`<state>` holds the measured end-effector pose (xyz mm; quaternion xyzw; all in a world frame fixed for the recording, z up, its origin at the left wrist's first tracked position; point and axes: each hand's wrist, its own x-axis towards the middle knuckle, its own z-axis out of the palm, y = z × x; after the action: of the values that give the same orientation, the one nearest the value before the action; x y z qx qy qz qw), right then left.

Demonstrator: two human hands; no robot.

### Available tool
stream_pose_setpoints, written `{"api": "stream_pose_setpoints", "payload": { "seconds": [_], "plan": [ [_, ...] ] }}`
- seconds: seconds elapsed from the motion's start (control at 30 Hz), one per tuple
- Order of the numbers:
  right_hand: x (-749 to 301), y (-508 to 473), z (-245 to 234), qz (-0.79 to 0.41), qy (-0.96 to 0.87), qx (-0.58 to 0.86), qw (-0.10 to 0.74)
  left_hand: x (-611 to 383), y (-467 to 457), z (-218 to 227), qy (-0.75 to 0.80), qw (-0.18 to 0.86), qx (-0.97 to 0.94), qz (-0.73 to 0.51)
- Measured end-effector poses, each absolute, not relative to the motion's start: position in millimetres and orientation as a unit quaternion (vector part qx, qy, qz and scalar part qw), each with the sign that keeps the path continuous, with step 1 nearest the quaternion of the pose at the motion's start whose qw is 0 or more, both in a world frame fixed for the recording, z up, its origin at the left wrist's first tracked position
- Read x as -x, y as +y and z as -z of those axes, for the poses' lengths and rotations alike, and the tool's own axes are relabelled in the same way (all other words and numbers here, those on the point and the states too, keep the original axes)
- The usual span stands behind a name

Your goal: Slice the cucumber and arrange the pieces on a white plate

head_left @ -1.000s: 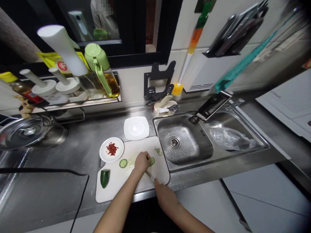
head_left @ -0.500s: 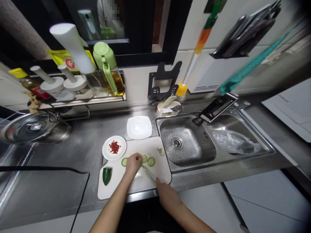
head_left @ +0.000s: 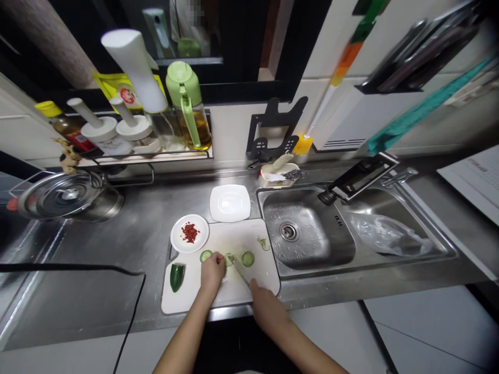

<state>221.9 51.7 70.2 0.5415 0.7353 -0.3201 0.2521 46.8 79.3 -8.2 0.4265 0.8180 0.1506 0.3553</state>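
A white cutting board [head_left: 249,238] lies on the steel counter in front of me. My left hand [head_left: 212,271] is curled over a piece of cucumber on the board, fingers closed on it. Round cucumber slices [head_left: 248,258] lie just right and left of that hand. My right hand [head_left: 263,305] grips a knife [head_left: 240,274] whose blade angles up toward the left hand. A piece of green pepper [head_left: 176,276] rests on the board's left end.
A small round plate of chopped red chili [head_left: 189,234] touches the board's far left corner, a white square plate [head_left: 230,202] behind it. The sink [head_left: 307,236] lies right, with a plastic bag [head_left: 385,234]. A pot lid [head_left: 62,195], oil bottles and a black cable are left.
My left hand has shifted left along the board, leaving more cut slices to its right. The knife followed it. The view has drifted slightly.
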Motion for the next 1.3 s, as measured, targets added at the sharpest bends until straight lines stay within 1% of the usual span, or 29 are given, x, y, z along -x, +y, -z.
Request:
{"api": "stream_pose_setpoints", "payload": {
  "seconds": [0.3, 0.67, 0.93, 1.3],
  "plan": [
    [-212.1, 56.3, -70.1, 0.306, 0.75, -0.524, 0.262, -50.9, 78.1, 7.9, 0.827, 0.327, -0.441, -0.124],
    [-209.4, 55.2, -63.1, 0.307, 0.749, -0.532, 0.248, -53.2, 75.3, 11.1, 0.83, 0.303, -0.45, -0.127],
    [-204.7, 57.6, -67.9, 0.316, 0.744, -0.536, 0.243, -52.9, 77.3, 7.6, 0.831, 0.309, -0.448, -0.113],
    [-212.0, 50.5, -71.1, 0.328, 0.738, -0.534, 0.252, -55.7, 75.1, 6.5, 0.83, 0.31, -0.446, -0.129]
  ]
}}
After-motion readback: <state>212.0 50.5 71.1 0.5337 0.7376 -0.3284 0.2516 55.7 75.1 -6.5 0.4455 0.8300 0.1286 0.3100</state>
